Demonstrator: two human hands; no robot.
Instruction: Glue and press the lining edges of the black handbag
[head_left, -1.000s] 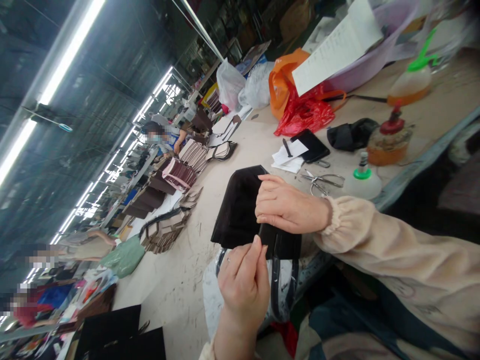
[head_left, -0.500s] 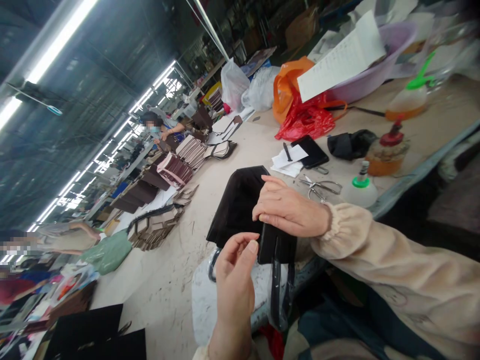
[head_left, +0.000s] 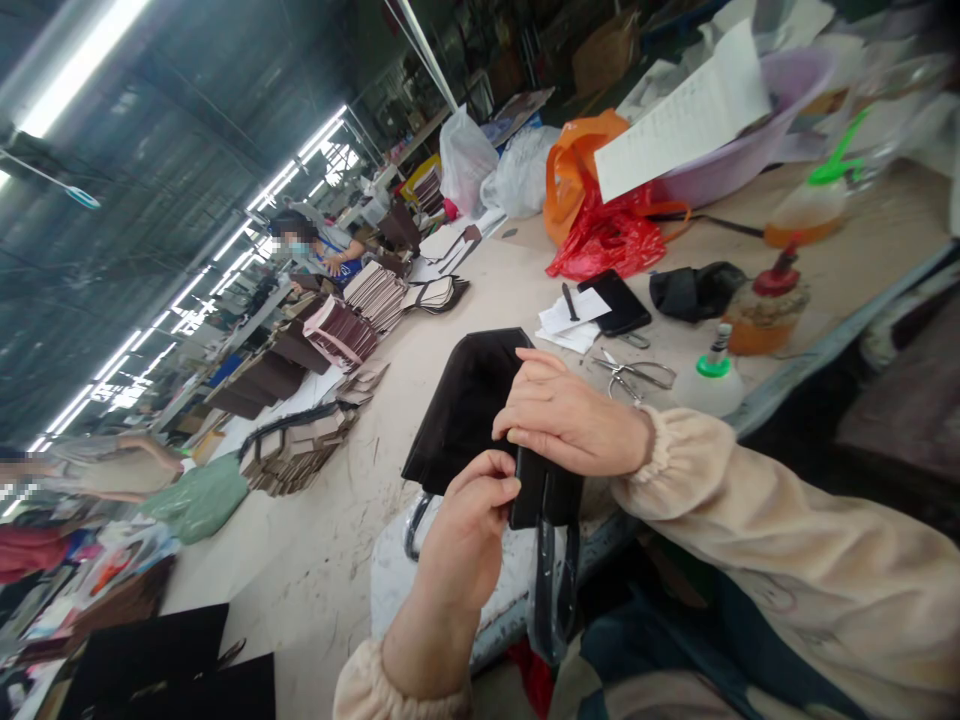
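Note:
A black bag (head_left: 465, 400) lies near the table's front edge, its plastic-wrapped handle (head_left: 546, 600) hanging over that edge. My right hand (head_left: 566, 415) rests over the bag's folded edge with fingers bent and pressed round it. At the same edge, just below, my left hand (head_left: 472, 525) has thumb and forefinger pinched together against the black material. Whether a small part sits between those fingertips is hidden. Under the bag is a white sheet (head_left: 390, 560).
Scissors (head_left: 634, 375), a phone (head_left: 615, 303), a green-ringed bottle (head_left: 709, 385) and a red-capped bottle (head_left: 769, 305) stand or lie right of the bag. Beyond are a red plastic bag (head_left: 607, 240), a purple basin (head_left: 720, 165) and stacked brown pieces (head_left: 341, 330). People work further off.
My left hand's thumb and forefinger have closed together and moved against the bag's edge. My right hand keeps its hold. The view has shifted slightly.

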